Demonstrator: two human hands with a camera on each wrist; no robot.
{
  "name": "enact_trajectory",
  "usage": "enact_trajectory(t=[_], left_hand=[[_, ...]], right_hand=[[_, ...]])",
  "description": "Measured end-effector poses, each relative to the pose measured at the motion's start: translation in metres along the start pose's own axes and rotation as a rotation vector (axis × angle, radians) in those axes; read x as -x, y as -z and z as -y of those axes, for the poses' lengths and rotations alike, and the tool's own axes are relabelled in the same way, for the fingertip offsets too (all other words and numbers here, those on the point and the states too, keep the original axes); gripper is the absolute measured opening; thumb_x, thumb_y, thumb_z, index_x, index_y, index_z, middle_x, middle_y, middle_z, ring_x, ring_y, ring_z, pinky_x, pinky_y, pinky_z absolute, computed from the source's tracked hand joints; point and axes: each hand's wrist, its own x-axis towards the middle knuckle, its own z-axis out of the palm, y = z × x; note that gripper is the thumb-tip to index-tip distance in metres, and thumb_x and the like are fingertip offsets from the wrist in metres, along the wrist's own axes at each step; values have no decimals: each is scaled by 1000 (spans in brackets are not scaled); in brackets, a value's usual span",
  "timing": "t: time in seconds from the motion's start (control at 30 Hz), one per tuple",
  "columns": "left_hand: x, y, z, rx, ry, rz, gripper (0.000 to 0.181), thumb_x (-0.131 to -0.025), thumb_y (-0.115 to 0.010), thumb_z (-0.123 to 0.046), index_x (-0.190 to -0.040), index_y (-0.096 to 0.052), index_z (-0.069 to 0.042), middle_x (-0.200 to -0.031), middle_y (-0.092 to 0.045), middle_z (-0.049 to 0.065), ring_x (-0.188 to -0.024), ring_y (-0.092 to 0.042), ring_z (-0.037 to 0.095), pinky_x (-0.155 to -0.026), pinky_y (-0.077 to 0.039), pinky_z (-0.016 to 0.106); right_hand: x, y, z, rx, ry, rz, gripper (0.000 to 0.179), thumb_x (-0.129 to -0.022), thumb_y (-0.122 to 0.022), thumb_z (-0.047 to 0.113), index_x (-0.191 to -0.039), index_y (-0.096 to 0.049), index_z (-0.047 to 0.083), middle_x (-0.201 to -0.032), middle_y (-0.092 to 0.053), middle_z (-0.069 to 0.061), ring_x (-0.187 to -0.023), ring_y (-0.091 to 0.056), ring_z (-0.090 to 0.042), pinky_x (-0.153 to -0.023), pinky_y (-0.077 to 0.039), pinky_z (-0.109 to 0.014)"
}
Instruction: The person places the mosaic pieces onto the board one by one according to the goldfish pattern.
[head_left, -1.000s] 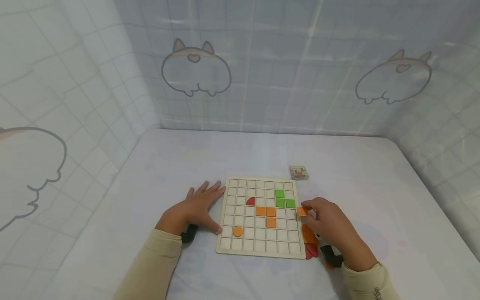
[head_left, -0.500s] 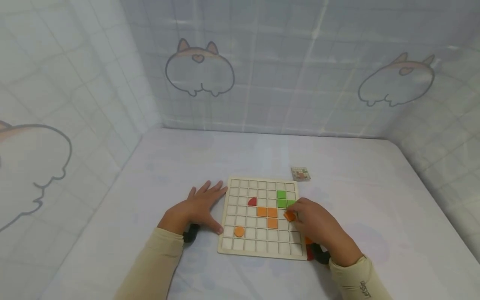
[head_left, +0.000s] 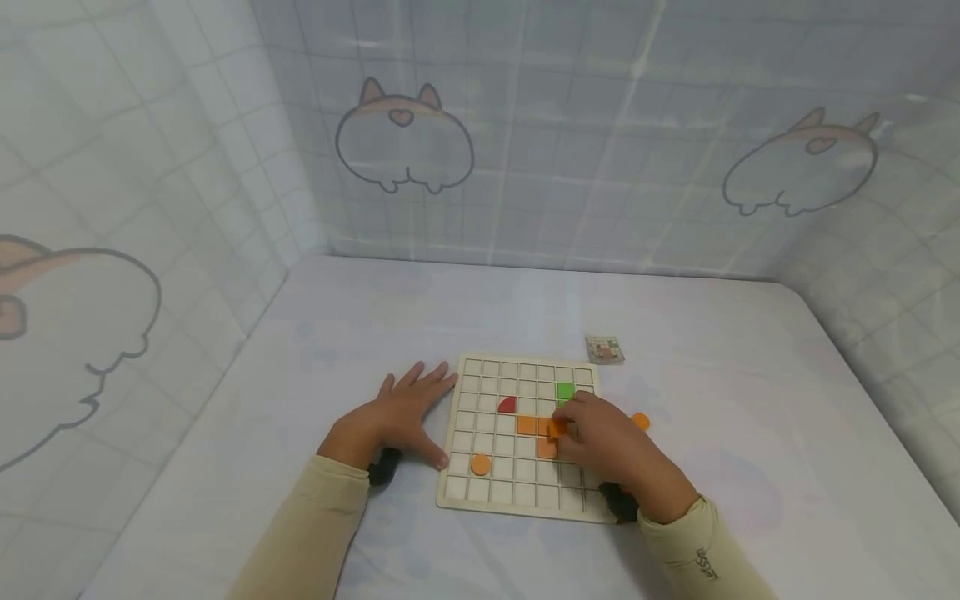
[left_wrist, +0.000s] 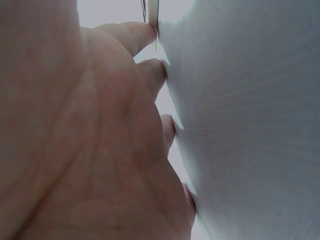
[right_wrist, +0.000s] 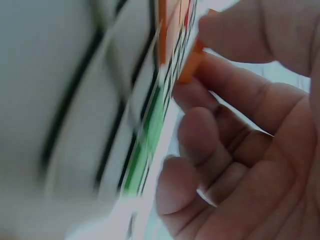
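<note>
A pale grid board (head_left: 480, 506) lies on the table, with orange squares (head_left: 527, 425), a red quarter-circle piece (head_left: 507, 405), an orange disc (head_left: 481, 464) and a green square (head_left: 566, 390) in its cells. My right hand (head_left: 611, 442) pinches an orange square tile (right_wrist: 192, 65) between thumb and fingers, just over the cell right of the orange squares. In the right wrist view the tile is tilted over the grid, near green pieces (right_wrist: 145, 145). My left hand (head_left: 393, 421) rests spread on the table, thumb and a fingertip at the board's left edge.
A small card (head_left: 604, 349) with a printed grid pattern lies behind the board's back right corner. An orange disc (head_left: 640, 421) shows beyond my right hand. My right hand and wrist strap hide the board's right side. Curtain walls (head_left: 525, 150) stand around the table.
My right hand has carried the orange tile leftward from beside the board's right edge to over the grid. It now covers part of the green pieces. The left hand stays in place.
</note>
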Motion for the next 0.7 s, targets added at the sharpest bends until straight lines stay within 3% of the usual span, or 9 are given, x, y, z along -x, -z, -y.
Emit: enact_trajectory(t=[0.17, 0.33, 0.7], left_hand=[[2, 3, -3, 1, 3, 11, 131, -57, -94, -57, -163, -23, -28, -172, -10, -4, -160, 5, 30, -123, 5, 66], [3, 3, -5, -2, -6, 13, 130, -57, -93, -60, -163, -24, -28, -172, -10, -4, -160, 4, 30, -123, 4, 66], [8, 8, -8, 2, -4, 15, 131, -57, -94, -59, -163, -24, -28, -172, -10, -4, -160, 3, 31, -124, 4, 66]], right_hand=[[-15, -11, 23, -9, 74, 3, 16, -89, -71, 16, -105, -72, 13, -96, -61, 6, -85, -53, -11, -82, -52, -33], [-28, -19, 38, 62, 127, -7, 8, -92, -72, 18, -100, -72, 15, -89, -57, 9, -79, -53, -10, -76, -52, -29], [-37, -20, 47, 150, 144, -42, 9, -92, -76, 22, -101, -76, 20, -91, -62, 7, -78, -57, -11, -71, -53, -29]])
